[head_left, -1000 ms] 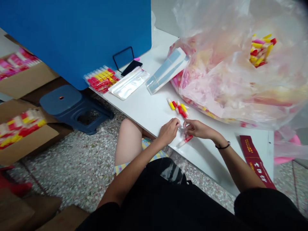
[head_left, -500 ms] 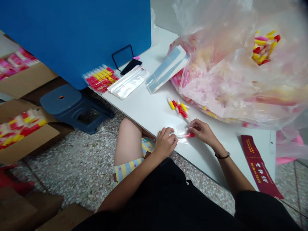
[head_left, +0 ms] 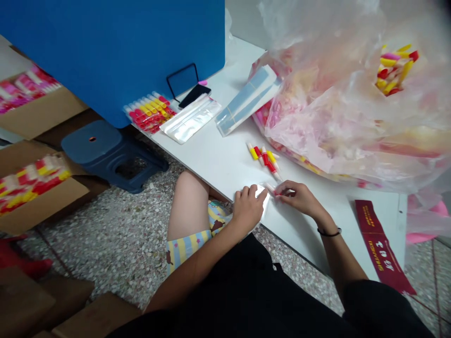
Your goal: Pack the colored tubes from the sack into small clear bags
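Observation:
A clear plastic bag point(head_left: 265, 203) lies flat at the near edge of the white table. My left hand point(head_left: 248, 206) is curled over its left side, fingers bent and pressing it down. From the right, my right hand point(head_left: 298, 199) pinches a small red-capped tube point(head_left: 276, 191) between thumb and fingers, above the bag's upper edge. Part of that tube is hidden by the fingers. Just beyond, several loose small tubes point(head_left: 265, 157) with red or yellow caps and pale ends lie in a loose group.
A big translucent sack point(head_left: 338, 126) of such tubes covers the table's right. Further left are flat clear bags point(head_left: 192, 117), banded film sleeves point(head_left: 243, 101), packed tubes point(head_left: 150, 112) and a phone point(head_left: 194, 96). A maroon printed card point(head_left: 380, 244) lies right; a blue stool point(head_left: 105, 150) stands left.
My right hand has shifted slightly, and the red-capped tube has gone from lying level across the bag to tilted at its upper edge. My left hand stays on the bag.

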